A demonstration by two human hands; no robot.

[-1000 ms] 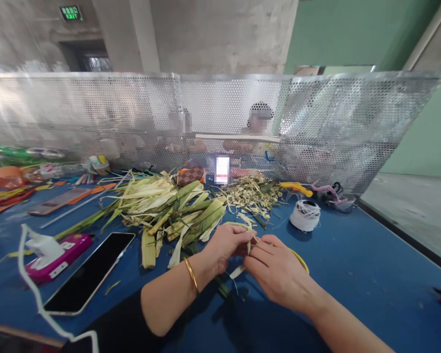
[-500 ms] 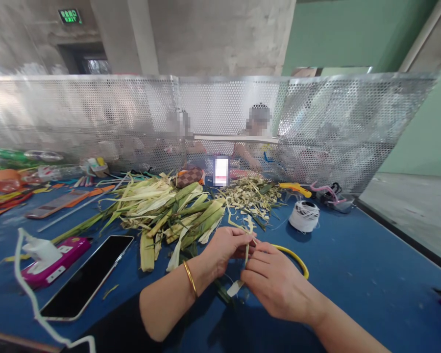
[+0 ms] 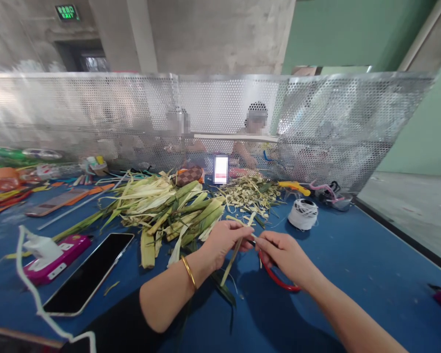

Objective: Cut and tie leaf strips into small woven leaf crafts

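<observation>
Above the blue table, both my hands meet close together. My left hand [image 3: 230, 240], with a gold bangle at the wrist, is closed in a pinch on a narrow pale corn husk strip [image 3: 231, 264] that slants down past the fingers. Just to its right, my right hand [image 3: 281, 250] is closed too, its thumb and fingertip almost touching the left fingertips. A red curved loop [image 3: 277, 279], like a tool handle, comes out from under that hand; its other end is hidden. Behind the left hand lies a pile of corn husks [image 3: 169, 211].
Husk scraps [image 3: 248, 196] are heaped at the back. A white string spool [image 3: 303, 214] and a yellow-handled tool [image 3: 294, 188] stand right of them. On the left are a phone [image 3: 90, 274] and a purple power strip [image 3: 59, 257]. A perforated metal screen [image 3: 132, 108] closes the back; people sit beyond it.
My right hand has turned and drawn slightly back from the strip. A red loop shows under it where a yellow one showed before. The husk strip now slants down from my left hand.
</observation>
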